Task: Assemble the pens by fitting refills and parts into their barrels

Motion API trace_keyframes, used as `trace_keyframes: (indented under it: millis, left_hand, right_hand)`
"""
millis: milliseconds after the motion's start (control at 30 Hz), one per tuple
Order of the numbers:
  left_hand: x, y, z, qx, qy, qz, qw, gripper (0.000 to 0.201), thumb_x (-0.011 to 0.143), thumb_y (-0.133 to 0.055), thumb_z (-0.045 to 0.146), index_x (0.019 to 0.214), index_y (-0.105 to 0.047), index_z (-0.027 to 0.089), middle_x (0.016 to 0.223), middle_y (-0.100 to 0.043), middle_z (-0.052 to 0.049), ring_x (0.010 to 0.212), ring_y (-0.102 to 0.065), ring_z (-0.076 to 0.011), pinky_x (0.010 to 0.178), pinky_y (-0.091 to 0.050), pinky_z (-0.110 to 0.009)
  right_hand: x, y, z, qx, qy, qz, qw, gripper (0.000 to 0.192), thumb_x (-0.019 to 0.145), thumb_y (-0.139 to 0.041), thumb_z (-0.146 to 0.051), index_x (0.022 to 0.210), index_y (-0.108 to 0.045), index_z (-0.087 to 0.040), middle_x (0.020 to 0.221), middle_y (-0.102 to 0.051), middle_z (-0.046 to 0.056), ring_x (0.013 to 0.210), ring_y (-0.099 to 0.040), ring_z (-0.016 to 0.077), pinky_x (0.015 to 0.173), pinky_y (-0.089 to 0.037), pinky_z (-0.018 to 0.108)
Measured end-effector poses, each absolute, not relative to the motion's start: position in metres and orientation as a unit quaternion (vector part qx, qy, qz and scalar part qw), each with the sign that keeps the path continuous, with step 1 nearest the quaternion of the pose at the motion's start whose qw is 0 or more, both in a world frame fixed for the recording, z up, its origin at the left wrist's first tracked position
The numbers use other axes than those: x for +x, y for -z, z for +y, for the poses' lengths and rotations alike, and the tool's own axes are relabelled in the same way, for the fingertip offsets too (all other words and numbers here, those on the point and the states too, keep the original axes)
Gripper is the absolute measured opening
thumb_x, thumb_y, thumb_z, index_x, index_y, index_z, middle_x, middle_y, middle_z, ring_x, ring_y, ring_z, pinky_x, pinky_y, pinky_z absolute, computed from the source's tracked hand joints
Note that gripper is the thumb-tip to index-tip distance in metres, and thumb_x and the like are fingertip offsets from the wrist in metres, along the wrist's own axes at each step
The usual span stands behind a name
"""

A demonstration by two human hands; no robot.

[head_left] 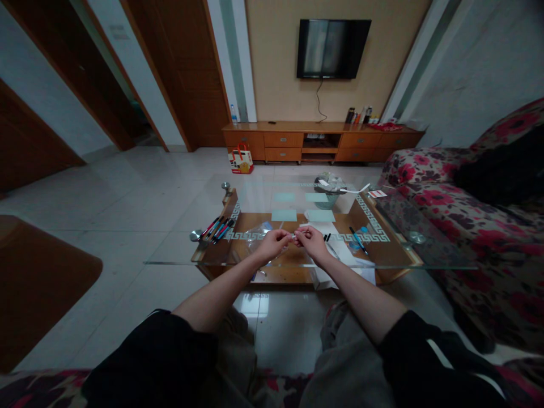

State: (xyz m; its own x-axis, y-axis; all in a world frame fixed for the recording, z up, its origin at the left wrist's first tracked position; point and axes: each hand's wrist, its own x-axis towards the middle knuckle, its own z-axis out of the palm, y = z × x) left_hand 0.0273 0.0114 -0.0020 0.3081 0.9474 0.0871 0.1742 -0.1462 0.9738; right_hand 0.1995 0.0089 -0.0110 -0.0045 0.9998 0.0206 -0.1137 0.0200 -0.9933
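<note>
Right now you are pinching a thin, pale pen-like stick (294, 234) between both hands, left hand (272, 245) and right hand (312, 242) closed on its ends above the glass-topped wooden coffee table (395, 258); keep both grips level and your wrists steady.

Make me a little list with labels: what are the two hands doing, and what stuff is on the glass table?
Left hand: pinches one end of a thin pen-like thing, too small to tell.
Right hand: pinches the other end.
Surface: clear glass coffee table with patterned border.
Left side: bunch of red, black and blue pens.
Right side: single blue pen.
Under hands: white paper sheet.
</note>
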Motion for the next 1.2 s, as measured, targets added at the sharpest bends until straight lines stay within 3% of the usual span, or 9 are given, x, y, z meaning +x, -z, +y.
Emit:
trace_keyframes:
  millis: [200, 433, 800, 1200]
  left_hand:
    - [0.0304, 0.0048, 0.0118, 0.634, -0.408, 0.436, 0.492, 0.029, 0.082, -0.065, 0.042, 0.084, -0.068, 0.013, 0.078, -0.068, -0.005, 0.069, -0.060, -0.0139, 0.065, -0.046, -0.025]
    - [0.0277, 0.0033, 0.0126, 0.619, -0.431, 0.429, 0.498, 0.026, 0.084, -0.063, 0.041, 0.086, -0.065, 0.015, 0.076, -0.066, -0.002, 0.066, -0.058, -0.0122, 0.063, -0.046, -0.024]
    - [0.0227, 0.0026, 0.0110, 0.651, -0.405, 0.428, 0.479, 0.033, 0.085, -0.062, 0.047, 0.082, -0.064, 0.015, 0.070, -0.060, 0.000, 0.063, -0.053, -0.0108, 0.060, -0.040, -0.022]
    - [0.0227, -0.0001, 0.0106, 0.639, -0.408, 0.436, 0.485, 0.033, 0.081, -0.066, 0.045, 0.084, -0.070, 0.013, 0.072, -0.066, -0.003, 0.063, -0.055, -0.0125, 0.061, -0.042, -0.023]
  right_hand:
    - [0.2010, 0.0105, 0.0076, -0.468, -0.523, -0.491, 0.516, 0.041, 0.071, -0.076, -0.052, 0.088, -0.058, -0.019, 0.064, -0.066, 0.000, 0.053, -0.061, 0.0138, 0.049, -0.049, 0.024]
    - [0.1959, 0.0083, 0.0050, -0.449, -0.528, -0.517, 0.502, 0.039, 0.069, -0.079, -0.046, 0.090, -0.061, -0.019, 0.068, -0.067, 0.001, 0.063, -0.065, 0.0166, 0.062, -0.055, 0.029]
    - [0.1982, 0.0131, 0.0071, -0.453, -0.471, -0.565, 0.503, 0.034, 0.063, -0.081, -0.038, 0.087, -0.067, -0.016, 0.077, -0.069, 0.003, 0.069, -0.065, 0.0166, 0.068, -0.053, 0.029]
    - [0.1960, 0.0096, 0.0036, -0.450, -0.497, -0.556, 0.492, 0.037, 0.067, -0.081, -0.046, 0.086, -0.067, -0.017, 0.070, -0.069, 0.003, 0.062, -0.065, 0.0167, 0.060, -0.054, 0.028]
